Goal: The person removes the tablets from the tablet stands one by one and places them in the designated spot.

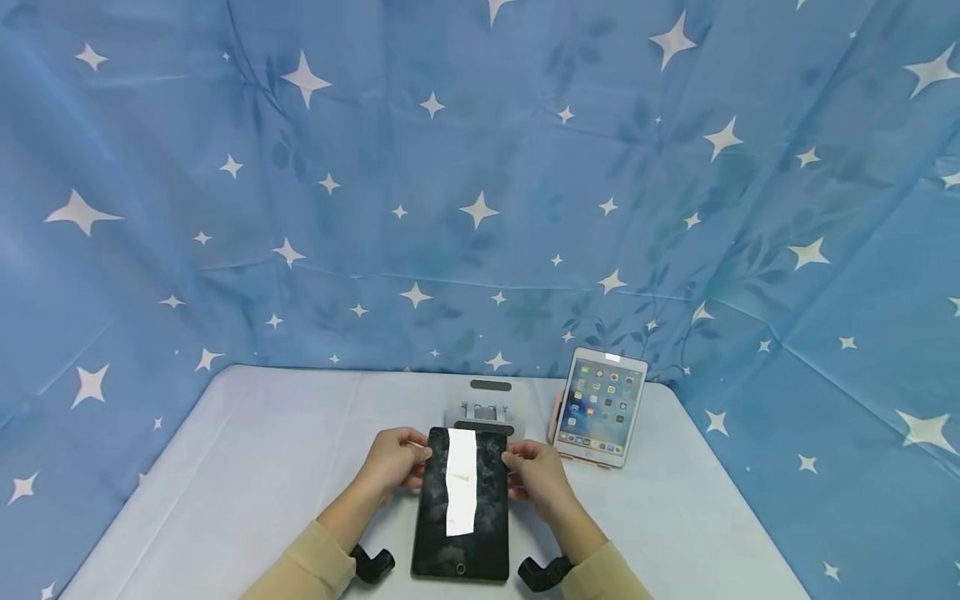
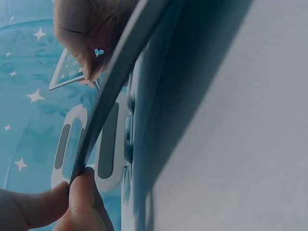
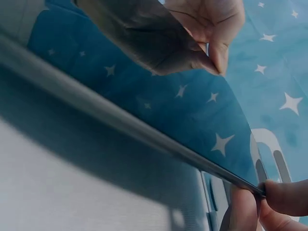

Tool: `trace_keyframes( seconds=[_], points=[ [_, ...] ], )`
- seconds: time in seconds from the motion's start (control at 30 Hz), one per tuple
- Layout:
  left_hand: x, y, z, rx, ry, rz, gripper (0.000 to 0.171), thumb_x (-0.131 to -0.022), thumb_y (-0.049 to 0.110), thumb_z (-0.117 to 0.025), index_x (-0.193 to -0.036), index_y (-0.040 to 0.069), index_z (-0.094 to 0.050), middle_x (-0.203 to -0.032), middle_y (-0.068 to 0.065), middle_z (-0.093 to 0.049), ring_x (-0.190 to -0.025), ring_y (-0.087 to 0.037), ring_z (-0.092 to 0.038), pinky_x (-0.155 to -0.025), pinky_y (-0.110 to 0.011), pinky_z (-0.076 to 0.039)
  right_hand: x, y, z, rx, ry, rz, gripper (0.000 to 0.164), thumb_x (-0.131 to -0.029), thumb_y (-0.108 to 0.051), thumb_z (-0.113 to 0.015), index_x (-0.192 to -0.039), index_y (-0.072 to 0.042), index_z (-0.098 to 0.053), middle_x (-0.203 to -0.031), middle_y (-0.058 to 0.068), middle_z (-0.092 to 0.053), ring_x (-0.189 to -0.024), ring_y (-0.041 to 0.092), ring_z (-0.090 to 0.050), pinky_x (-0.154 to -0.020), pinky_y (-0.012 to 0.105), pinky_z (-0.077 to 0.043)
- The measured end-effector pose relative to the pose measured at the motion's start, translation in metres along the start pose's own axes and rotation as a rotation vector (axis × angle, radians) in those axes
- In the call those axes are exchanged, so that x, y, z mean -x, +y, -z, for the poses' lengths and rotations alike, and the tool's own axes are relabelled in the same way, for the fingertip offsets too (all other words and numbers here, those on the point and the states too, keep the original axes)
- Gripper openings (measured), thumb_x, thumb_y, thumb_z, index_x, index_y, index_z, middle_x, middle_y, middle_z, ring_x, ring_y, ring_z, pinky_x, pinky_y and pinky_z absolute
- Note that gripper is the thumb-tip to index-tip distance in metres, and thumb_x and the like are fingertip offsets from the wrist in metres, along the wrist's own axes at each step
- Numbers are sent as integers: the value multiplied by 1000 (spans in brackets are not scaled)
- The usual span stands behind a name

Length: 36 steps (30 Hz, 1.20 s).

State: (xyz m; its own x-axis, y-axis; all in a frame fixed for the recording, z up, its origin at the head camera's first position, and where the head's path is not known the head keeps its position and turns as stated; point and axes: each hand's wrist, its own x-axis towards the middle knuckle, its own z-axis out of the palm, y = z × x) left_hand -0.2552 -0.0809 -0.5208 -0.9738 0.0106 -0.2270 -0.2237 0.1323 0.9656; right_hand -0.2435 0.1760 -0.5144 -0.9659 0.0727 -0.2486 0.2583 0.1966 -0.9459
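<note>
A black tablet (image 1: 489,508) with a white strip (image 1: 461,483) down its screen is held between both hands. My left hand (image 1: 393,460) pinches its upper left edge between thumb and fingers. On the opposite edge, the thumb and fingers of my right hand (image 1: 538,477) grip at about the same height. The left wrist view shows the tablet's thin side (image 2: 108,91) raised at a slant over the table, its shadow below. Just behind its top end lies a pale tablet stand (image 1: 517,407) with dark grey pads, partly covered by the tablet. The screen mirrors a hand in the right wrist view.
At the back right, a white tablet (image 1: 603,408) with a lit screen of app icons leans on a pinkish stand (image 1: 557,417). A white table (image 1: 300,433) is under everything, and a blue star-patterned curtain (image 1: 375,208) surrounds its back and sides.
</note>
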Motion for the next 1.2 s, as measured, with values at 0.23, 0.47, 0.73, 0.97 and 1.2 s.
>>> trace_keyframes(
  seconds=[0.23,0.47,0.73,0.97,1.2],
  points=[
    [4,-2,2,-18,-9,8,17,-96,1,-70,-113,-1,-72,-85,-11,-68,-64,-16,-65,-50,-28,-60,3,2,-2,-1,-22,-18,19,-103,-10,-70,-117,3,-71,-89,6,-66,-66,14,-64,-51,26,-60],
    [8,-2,4,-41,-7,19,15,-96,2,-71,-110,-2,-73,-89,-11,-69,-67,-17,-66,-50,-29,-61,2,7,-2,-7,-77,-8,26,-100,-7,-71,-122,7,-67,-89,8,-68,-64,14,-65,-51,27,-61],
    [11,-3,7,-67,-24,47,10,-95,0,-72,-105,-3,-73,-90,-12,-69,-70,-18,-67,-50,-29,-61,2,10,-3,15,-100,-23,24,-97,-5,-73,-119,5,-67,-81,4,-68,-61,13,-65,-52,28,-62],
    [11,-4,6,-128,-35,49,8,-96,-3,-70,-103,-4,-71,-84,-11,-66,-68,-17,-65,-49,-27,-60,4,12,-2,40,-93,-31,20,-96,-4,-75,-113,4,-69,-77,6,-71,-59,14,-67,-54,32,-64],
    [12,-3,10,-138,-56,63,12,-100,-1,-64,-108,-5,-71,-82,-12,-67,-66,-17,-66,-51,-29,-62,5,9,-2,26,-100,-63,17,-95,-2,-74,-110,5,-70,-74,7,-72,-60,15,-69,-55,32,-65]
  ],
)
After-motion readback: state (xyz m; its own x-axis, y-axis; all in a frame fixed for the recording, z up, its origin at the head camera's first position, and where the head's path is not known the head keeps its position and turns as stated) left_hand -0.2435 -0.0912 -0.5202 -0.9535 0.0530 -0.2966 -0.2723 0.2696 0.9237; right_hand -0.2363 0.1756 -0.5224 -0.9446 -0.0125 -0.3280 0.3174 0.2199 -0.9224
